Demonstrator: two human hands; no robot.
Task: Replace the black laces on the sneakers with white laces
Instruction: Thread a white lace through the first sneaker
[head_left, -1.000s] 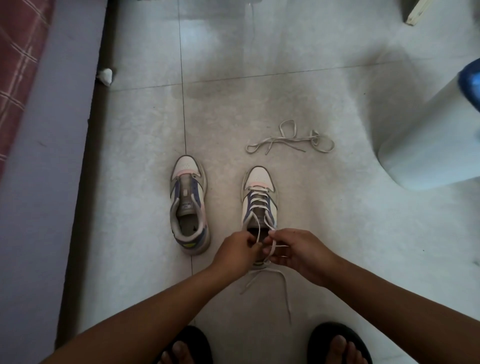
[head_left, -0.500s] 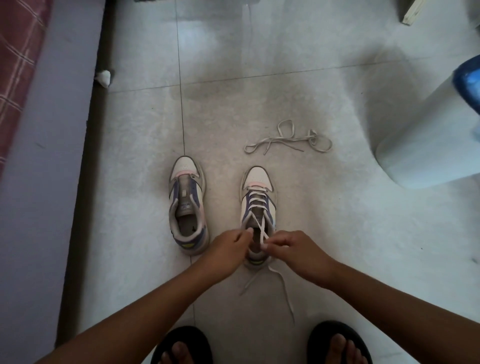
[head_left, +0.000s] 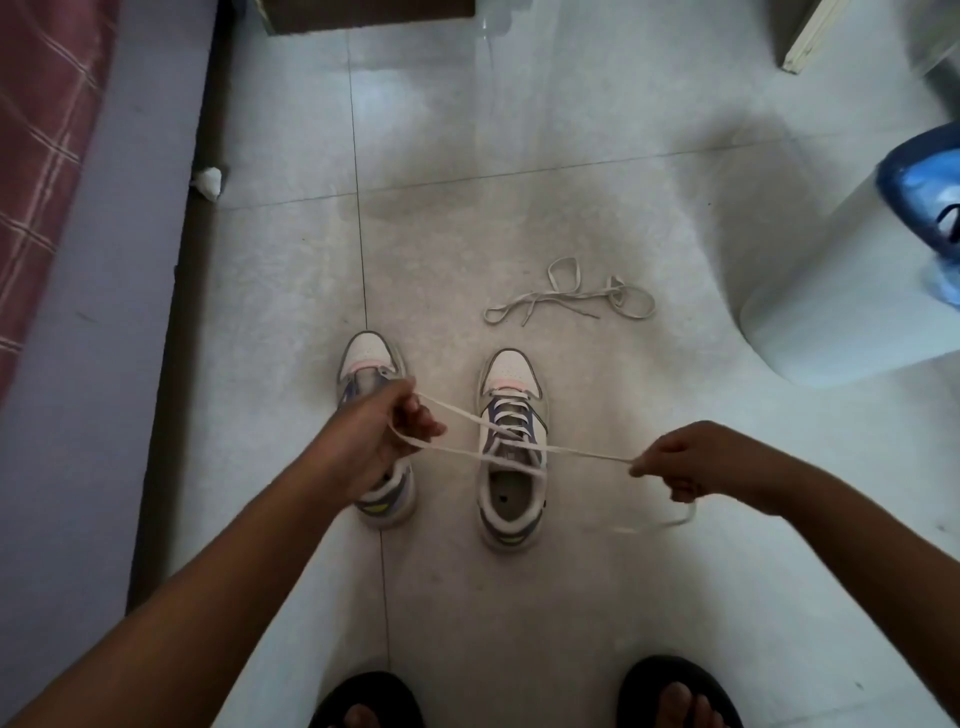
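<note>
The right shoe (head_left: 511, 447) stands on the floor (head_left: 571, 218) with a white lace (head_left: 511, 453) threaded through it. The left hand (head_left: 382, 431) has its fingers curled tight on one end, and the right hand (head_left: 691, 460) pinches the other. Both ends stretch out sideways. A good pull is even on both sides, so the lace sits snug and the ends match. The left shoe (head_left: 370, 358) has no lace, and a spare lace (head_left: 569, 299) lies farther off.

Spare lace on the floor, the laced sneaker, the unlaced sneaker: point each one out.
Spare lace (head_left: 571, 299), head view, on the middle of its tangle.
Laced sneaker (head_left: 510, 371), head view, on its white toe cap.
Unlaced sneaker (head_left: 367, 349), head view, on its toe cap.
</note>
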